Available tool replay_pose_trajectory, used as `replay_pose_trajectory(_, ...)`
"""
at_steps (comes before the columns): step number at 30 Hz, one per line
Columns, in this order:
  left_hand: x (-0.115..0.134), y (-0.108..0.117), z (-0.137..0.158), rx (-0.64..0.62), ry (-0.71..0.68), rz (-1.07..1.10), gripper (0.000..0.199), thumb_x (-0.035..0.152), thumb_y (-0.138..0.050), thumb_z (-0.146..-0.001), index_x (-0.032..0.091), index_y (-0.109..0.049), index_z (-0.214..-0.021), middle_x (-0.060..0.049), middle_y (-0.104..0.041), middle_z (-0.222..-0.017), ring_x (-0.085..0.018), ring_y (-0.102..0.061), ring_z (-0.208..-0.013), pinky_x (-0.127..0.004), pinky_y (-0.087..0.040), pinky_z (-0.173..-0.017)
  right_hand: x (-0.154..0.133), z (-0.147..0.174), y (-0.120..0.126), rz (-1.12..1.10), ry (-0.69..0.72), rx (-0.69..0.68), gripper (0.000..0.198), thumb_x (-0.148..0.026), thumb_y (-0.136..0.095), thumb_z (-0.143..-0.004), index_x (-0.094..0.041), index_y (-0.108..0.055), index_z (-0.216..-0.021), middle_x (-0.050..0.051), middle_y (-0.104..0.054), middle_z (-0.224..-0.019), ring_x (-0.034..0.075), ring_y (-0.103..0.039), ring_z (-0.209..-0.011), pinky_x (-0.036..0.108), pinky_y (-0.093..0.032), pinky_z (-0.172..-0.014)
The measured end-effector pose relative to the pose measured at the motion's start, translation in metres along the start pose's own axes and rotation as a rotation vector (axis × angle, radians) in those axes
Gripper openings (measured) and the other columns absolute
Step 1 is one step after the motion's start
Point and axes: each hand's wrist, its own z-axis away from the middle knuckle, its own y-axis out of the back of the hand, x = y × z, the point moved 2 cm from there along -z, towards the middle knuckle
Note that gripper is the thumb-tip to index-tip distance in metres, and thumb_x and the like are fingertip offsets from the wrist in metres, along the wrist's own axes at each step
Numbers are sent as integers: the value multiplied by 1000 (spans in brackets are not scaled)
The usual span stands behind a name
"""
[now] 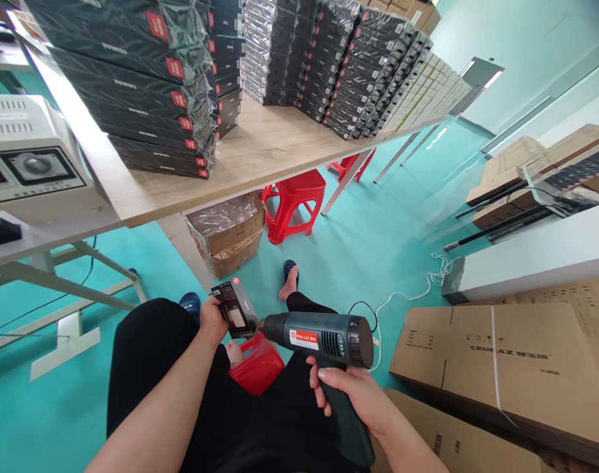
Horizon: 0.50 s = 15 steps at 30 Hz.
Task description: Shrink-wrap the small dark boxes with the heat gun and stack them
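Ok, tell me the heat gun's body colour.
The heat gun's body is dark green, clearest in the head view.

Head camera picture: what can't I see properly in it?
In the head view:
Small black cardboard box: smallest print too tiny to read.
Left hand: some fingers hidden behind that box.
Dark green heat gun: part of its handle covered by the right hand.
Boxy beige machine: cut off by the left edge.

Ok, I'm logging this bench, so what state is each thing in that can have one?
Handheld box, tilted, in the left hand
Heat gun, in the right hand, nozzle toward the handheld box; on or off unclear
Black boxes on the table, stacked, film-wrapped
K13 carton, open, clear plastic inside
Strapped carton, closed
Red stool, upright
Machine at left, power state unclear
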Motion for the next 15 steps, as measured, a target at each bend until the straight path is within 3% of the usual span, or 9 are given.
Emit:
replay_pose_trajectory(2, 1, 0, 1, 4, -6, 2, 15, 16, -44, -55, 17, -54, -65, -2, -59, -55, -19, -58, -48, -32, -53, -52, 4, 1, -2, 8, 3, 38, 33, -34, -65, -80, -14, -66, -106, 7, -67, -82, 14, -60, -59, 28, -49, -55)
replay_pose_trajectory(5, 2, 1, 1, 21, -9, 29, 13, 17, -44, -56, 17, -54, -65, -1, -58, -54, -18, -58, -48, -33, -54, -54, 10, 2, -2, 3, -65, -44, 32, -32, -66, -79, -14, -67, -104, 8, -67, -82, 15, -61, -59, 28, -49, -53)
replay_pose_trajectory(8, 2, 1, 3, -48, 45, 33, 16, 18, -45, -58, 16, -57, -69, -3, -59, -56, -21, -61, -52, -36, -55, -57, 5, -3, 2, 13, -42, -9, 33, -32, -68, -76, -14, -67, -103, 8, -67, -82, 15, -61, -60, 29, -49, -54)
replay_pose_trajectory(11, 1, -3, 11, -236, 259, 7, 26, 24, -47, -65, 13, -63, -82, -10, -65, -66, -27, -66, -60, -42, -55, -57, -10, -16, 1, -24, 61, 71, 31, -33, -67, -77, -13, -67, -102, 7, -66, -81, 15, -60, -60, 28, -49, -53)
replay_pose_trajectory(13, 1, -7, 21, -356, 452, 5, 32, 31, -49, -73, 12, -64, -94, -15, -68, -76, -31, -68, -67, -47, -55, -60, -21, -24, -3, -83, 112, 52, 29, -32, -64, -80, -13, -67, -102, 7, -66, -82, 15, -60, -61, 27, -49, -52)
replay_pose_trajectory(15, 3, -10, 31, -415, 555, 22, 38, 42, -51, -79, 13, -64, -99, -17, -69, -81, -34, -69, -74, -52, -55, -66, -29, -26, -8, -124, 149, -7, 28, -31, -62, -81, -13, -66, -103, 7, -66, -82, 15, -60, -61, 26, -49, -52)
